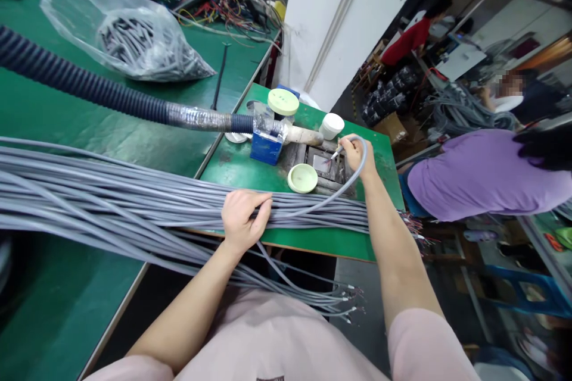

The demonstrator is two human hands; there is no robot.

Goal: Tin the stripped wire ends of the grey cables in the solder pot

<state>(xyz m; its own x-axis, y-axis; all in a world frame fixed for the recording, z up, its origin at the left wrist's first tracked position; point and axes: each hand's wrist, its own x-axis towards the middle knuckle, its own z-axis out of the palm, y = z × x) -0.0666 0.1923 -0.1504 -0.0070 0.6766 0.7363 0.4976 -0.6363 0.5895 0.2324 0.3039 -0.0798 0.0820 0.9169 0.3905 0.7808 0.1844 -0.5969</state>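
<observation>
A long bundle of grey cables [179, 199] lies across the green table [232, 161]. My left hand [243, 217] rests on the bundle with its fingers curled; what they grip, if anything, is hidden. One grey cable [363, 161] loops up from the bundle to my right hand [355, 153], which pinches it near its end. The cable's thin stripped wires [328, 161] point down over a small metal pot [320, 163] with a pale, shiny surface. A shallow pale green lid [302, 178] sits just in front of the pot, and a white jar [331, 125] stands behind it.
A black corrugated hose [111, 98] runs from the left to a blue box [266, 149]. Behind it lies a plastic bag of grey pieces [138, 41]. Several cable ends [348, 297] hang near my body. A person in purple [487, 175] sits at the right.
</observation>
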